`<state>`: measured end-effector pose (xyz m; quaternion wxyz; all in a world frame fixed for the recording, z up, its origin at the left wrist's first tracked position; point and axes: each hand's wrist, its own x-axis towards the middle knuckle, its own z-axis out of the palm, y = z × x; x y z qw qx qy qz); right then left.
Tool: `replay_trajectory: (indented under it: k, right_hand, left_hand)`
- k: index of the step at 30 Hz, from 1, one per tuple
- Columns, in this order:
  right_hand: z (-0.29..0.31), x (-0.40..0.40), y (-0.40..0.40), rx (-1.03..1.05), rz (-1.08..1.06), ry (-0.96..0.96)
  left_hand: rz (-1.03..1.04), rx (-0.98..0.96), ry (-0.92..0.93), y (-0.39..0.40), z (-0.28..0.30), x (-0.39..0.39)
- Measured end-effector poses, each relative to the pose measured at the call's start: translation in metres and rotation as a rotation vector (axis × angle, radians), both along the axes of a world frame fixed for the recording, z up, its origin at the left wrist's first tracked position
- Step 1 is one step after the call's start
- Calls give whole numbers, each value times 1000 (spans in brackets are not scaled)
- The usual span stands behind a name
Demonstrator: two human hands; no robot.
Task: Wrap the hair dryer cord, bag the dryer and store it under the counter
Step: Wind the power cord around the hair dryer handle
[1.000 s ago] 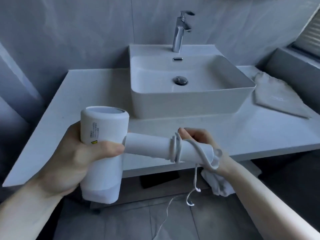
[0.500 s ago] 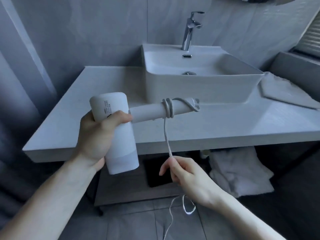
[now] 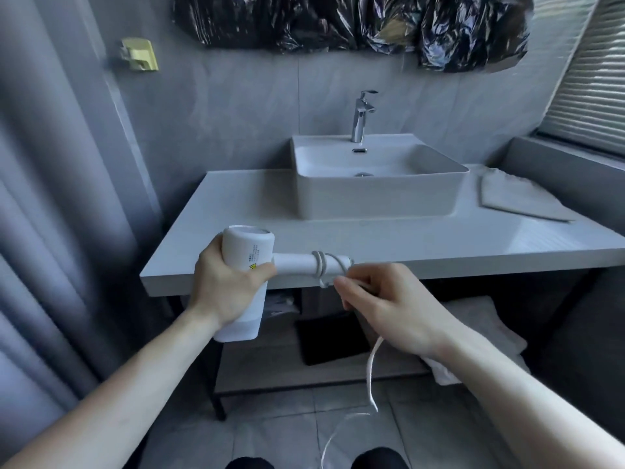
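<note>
now, from the head view, the left hand wraps its fingers and thumb around the barrel of the white hair dryer, holding it out in front of the tabletop's front edge near the front-left corner, barrel upright and handle pointing sideways to the right. a few turns of the white cord sit around the far end of that handle. the right hand is just below and right of the handle tip, fingers curled and pinching the cord close to the coils; the loose length hangs from under the palm toward the tiled floor, where it blurs. both hands and the dryer are off the tabletop, in the open air before its edge.

on the tabletop, a white basin sink stands toward the back middle with a chrome faucet behind it, leaving bare surface along the front edge and the left side. a flat grey cloth bag lies near the back-right corner, well apart from the hands. under the tabletop a low shelf holds a dark flat object and white towels to the right, with free shelf room on the left. black plastic covers the wall above.
</note>
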<state>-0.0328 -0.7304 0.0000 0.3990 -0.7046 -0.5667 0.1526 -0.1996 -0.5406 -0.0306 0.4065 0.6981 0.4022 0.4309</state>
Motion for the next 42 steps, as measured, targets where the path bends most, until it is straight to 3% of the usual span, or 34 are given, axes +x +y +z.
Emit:
replay_trajectory:
  k: [9,15,21,24,30,35,42]
  right_hand:
    - [31,16,8,149,-66,-32]
    - [31,26,18,199,-61,57]
    - [24,28,16,155,-78,145]
    - [11,26,14,147,20,257]
    - [-38,-6,14,14,33,371]
    - [-63,-24,3,6,49,268]
    - [-36,-43,-29,-52,112,117]
  left_hand:
    - [-207,-11,59,-57,7,-30]
    - [-359,-44,4,-82,34,-57]
    - [-451,-315,-157,-82,48,-82]
    - [-475,-374,-249,-80,47,-87]
    - [-353,-429,-383,-76,50,-77]
    - [-211,-340,-429,-68,55,-64]
    - [-49,-262,-397,-51,48,-47]
